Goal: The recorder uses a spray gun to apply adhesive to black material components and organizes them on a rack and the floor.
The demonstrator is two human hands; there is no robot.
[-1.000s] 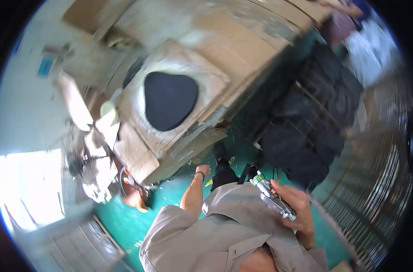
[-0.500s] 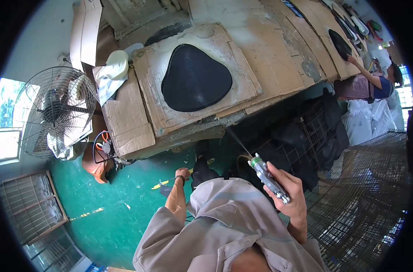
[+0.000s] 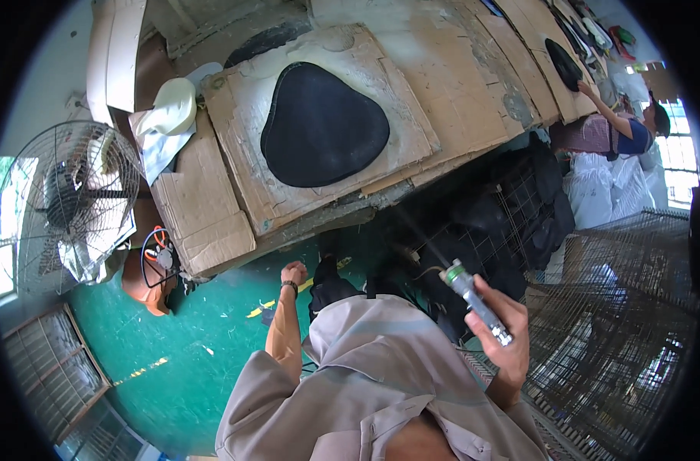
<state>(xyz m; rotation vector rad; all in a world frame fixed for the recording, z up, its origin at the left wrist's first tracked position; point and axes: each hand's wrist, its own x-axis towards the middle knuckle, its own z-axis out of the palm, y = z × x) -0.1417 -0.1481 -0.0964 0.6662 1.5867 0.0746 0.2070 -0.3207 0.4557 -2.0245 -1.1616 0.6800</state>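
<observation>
My right hand [image 3: 509,334] is wrapped round a silver spray gun [image 3: 480,306] with a green ring near its front end. A thin streak of mist runs from the nozzle toward the dark space under the table's edge. My left hand [image 3: 293,273] hangs away from the table over the green floor, its fingers curled in with nothing visible in them. A black rounded-triangular padded piece [image 3: 324,127] lies flat on a cardboard sheet [image 3: 246,173] on the table. Neither hand touches it.
A wire-cage fan [image 3: 73,200] stands at the left, near an orange-brown container [image 3: 146,280]. Wire racks [image 3: 611,307] fill the right, and black pieces [image 3: 511,215] sit under the table. Another person [image 3: 622,134] works at the far right with a hand on a black piece [image 3: 562,65].
My right hand and the spray gun have moved slightly right and down in view. My left hand has shifted left and up. The table and fan have shifted left in view.
</observation>
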